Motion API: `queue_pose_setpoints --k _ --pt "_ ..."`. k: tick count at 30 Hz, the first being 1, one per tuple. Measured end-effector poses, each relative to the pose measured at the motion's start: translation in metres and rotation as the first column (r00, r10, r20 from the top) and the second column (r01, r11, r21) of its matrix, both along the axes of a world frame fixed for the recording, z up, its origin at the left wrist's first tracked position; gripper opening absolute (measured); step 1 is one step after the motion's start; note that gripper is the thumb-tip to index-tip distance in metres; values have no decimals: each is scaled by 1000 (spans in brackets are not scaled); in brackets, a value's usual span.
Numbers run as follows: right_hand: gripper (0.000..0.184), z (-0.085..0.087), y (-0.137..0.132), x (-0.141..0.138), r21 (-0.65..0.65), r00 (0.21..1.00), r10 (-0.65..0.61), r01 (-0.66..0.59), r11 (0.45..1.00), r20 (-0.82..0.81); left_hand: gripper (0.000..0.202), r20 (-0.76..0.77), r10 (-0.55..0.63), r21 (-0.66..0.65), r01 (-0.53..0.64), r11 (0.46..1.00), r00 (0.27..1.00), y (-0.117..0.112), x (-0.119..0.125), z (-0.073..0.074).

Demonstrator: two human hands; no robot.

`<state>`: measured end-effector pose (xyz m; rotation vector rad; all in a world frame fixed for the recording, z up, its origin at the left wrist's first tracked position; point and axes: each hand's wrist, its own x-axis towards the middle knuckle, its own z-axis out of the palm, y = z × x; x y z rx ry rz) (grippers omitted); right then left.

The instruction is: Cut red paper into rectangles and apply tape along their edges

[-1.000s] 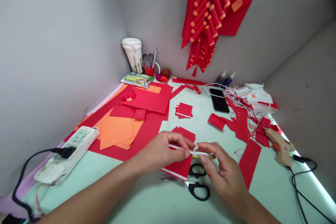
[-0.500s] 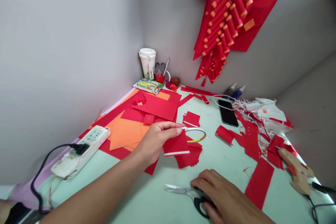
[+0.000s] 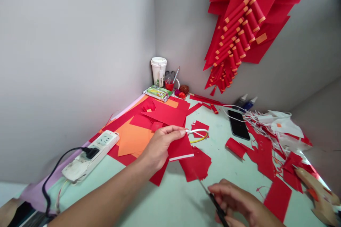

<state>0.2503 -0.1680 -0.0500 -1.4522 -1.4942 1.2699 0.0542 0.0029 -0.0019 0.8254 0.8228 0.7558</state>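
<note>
My left hand (image 3: 159, 149) pinches a small red paper square (image 3: 180, 148) by its top edge, above the table. A white strip runs along the paper's lower edge. From the pinched edge a roll of white tape (image 3: 199, 131) hangs out to the right, with a yellow inner rim. At the lower right, my right hand (image 3: 236, 198) is closed round black-handled scissors (image 3: 217, 205), lifted off the table. The blades point up and left, toward loose red paper pieces (image 3: 198, 163), and look blurred at the tip.
Red and orange sheets (image 3: 133, 138) lie left, beside a power strip (image 3: 92, 154). A phone (image 3: 238, 124), white strings (image 3: 257, 117), red scraps (image 3: 278, 197) and a glue gun (image 3: 317, 191) are to the right. A cup (image 3: 159, 72) stands in the corner; red paper firecrackers (image 3: 237, 39) hang on the wall.
My right hand has picked the scissors up from the table and turned them so the blades point away from me. The left hand keeps its pinch. The whole view has shifted slightly.
</note>
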Motion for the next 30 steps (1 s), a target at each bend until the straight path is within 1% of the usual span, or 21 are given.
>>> queue_pose_setpoints --k 2,3,5,7,12,16,20,23,24,28,30 --pt "37 -7 1 -5 -26 983 -101 98 995 -154 21 -6 -17 3 18 1000 1000 -3 0 1" --pt "37 -11 1 -8 -38 970 -121 115 993 -213 20 -6 -29 6 29 1000 1000 -4 1 1" --pt "38 -15 4 -15 -46 951 -122 114 992 -284 19 -1 -52 12 52 999 999 -7 1 0" --pt "39 -17 6 -20 -57 942 -121 109 992 -314 20 8 -75 11 75 997 997 -9 2 -2" --pt "35 -19 7 -25 -78 897 -233 220 972 -375 19 18 -123 19 123 992 992 -12 5 -7" --pt "36 -18 7 -29 -82 893 -231 216 973 -386 19 -11 -145 15 145 989 989 -16 7 -9" --pt "36 -17 8 -33 -68 870 -302 300 952 -390 19 -18 -154 -4 154 988 988 -19 11 -9" --pt "38 -17 9 -34 -73 888 -264 256 964 -377 20 -37 -149 -7 148 989 988 -20 11 -10" --pt "39 -17 9 -35 -84 885 -273 260 962 -377 19 -42 -145 -3 145 989 989 -20 11 -10" --pt "43 -14 9 -39 -147 831 -407 381 913 -380 18 -30 -145 29 146 989 989 -21 11 -12" --pt "44 -12 10 -41 -158 823 -424 395 905 -377 18 -28 -162 33 163 986 986 -22 11 -13"
